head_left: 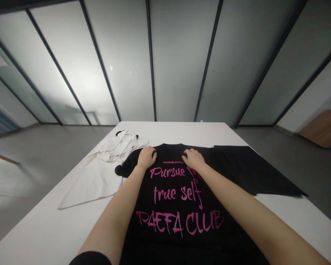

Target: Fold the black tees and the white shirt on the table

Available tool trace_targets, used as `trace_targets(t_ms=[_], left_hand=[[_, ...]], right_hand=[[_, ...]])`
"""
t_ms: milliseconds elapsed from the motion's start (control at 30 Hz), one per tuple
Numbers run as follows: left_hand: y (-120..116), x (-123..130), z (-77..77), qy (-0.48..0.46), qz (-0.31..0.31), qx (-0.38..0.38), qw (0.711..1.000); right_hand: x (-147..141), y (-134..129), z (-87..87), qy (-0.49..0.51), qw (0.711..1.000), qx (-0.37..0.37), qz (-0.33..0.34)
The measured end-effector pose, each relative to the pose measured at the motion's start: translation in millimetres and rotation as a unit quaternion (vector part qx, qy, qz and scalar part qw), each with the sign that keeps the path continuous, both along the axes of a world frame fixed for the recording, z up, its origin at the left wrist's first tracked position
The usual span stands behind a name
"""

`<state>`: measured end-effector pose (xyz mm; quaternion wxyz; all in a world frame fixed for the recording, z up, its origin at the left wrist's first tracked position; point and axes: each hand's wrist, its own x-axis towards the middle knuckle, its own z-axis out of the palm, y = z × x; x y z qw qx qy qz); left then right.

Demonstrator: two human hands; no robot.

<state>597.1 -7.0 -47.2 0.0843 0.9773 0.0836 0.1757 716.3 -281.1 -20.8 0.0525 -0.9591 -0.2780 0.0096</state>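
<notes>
A black T-shirt (pixel 171 202) with pink lettering lies spread on the white table, its collar at the far end. My left hand (pixel 147 157) rests on the shirt by its left shoulder, palm down, thumb apart from the fingers. On the other side of the collar, my right hand (pixel 193 159) lies on the cloth with its fingers stretched out, covering part of the lettering. Neither hand visibly grips the fabric. The shirt's left sleeve is bunched at its end. My right forearm hides part of the shirt's right side.
A crumpled white garment (pixel 99 180) lies on the left of the white table (pixel 176 131), with a bit of black at its far end. Flat black cloth or a board (pixel 253 169) is on the right, partly over the table edge. Frosted glass panels (pixel 179 62) stand behind.
</notes>
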Motion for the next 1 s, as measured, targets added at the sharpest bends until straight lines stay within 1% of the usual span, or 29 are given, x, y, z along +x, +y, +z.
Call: trace_targets(t_ms=[33, 67, 133, 267, 367, 433, 500, 600, 633, 733, 767, 800, 900, 967, 1000], left_hand=[[1.1, 1.0, -1.2, 0.017, -0.023, -0.004, 1.000], [2.5, 2.5, -2.6, 0.033, -0.032, -0.006, 0.999], [5.7, 7.0, -5.7, 0.068, -0.028, -0.004, 0.997], [8.7, 15.3, -9.5, 0.133, 0.019, -0.006, 0.991], [7.7, 16.5, -9.8, 0.156, 0.034, -0.011, 0.987], [7.3, 15.7, -9.4, 0.158, 0.035, -0.010, 0.987], [7.4, 14.8, -8.2, 0.157, 0.035, -0.007, 0.987], [4.3, 14.6, -4.1, 0.158, 0.040, -0.003, 0.987], [1.0, 14.8, -2.4, 0.159, 0.060, -0.002, 0.986], [-19.9, 15.0, 0.7, 0.129, 0.159, 0.003, 0.979], [-30.1, 14.5, 0.5, 0.113, 0.179, 0.005, 0.977], [-41.2, 13.4, -0.5, 0.097, 0.186, 0.007, 0.978], [-72.4, 6.2, -6.4, 0.093, 0.156, -0.006, 0.983], [-85.2, -1.2, -10.0, 0.107, 0.139, -0.020, 0.984], [-88.3, -4.8, -11.0, 0.112, 0.130, -0.025, 0.985]], right_hand=[[-3.6, 6.7, -6.0, 0.005, 1.000, 0.000, 0.005], [-4.9, 11.0, -11.4, 0.010, 1.000, 0.000, 0.006], [-1.0, 12.5, -19.0, 0.029, 1.000, -0.003, -0.005], [22.5, -4.6, -22.5, 0.069, 0.994, -0.003, -0.087], [36.4, -21.2, -23.8, 0.056, 0.987, 0.001, -0.149], [39.9, -28.5, -26.0, 0.044, 0.984, 0.002, -0.171], [39.9, -31.7, -28.0, 0.036, 0.983, 0.003, -0.178], [37.6, -31.7, -28.2, 0.029, 0.984, 0.001, -0.174], [37.0, -31.2, -27.6, 0.028, 0.985, 0.000, -0.172], [35.6, -29.7, -26.2, 0.026, 0.986, 0.001, -0.165], [34.9, -29.3, -26.0, 0.021, 0.987, 0.005, -0.157], [33.9, -29.0, -26.1, 0.009, 0.990, 0.014, -0.142], [29.2, -29.1, -27.1, -0.029, 0.995, 0.078, -0.055], [25.9, -30.3, -27.6, -0.010, 0.991, 0.132, -0.006], [24.5, -31.2, -27.9, 0.010, 0.988, 0.153, 0.003]])
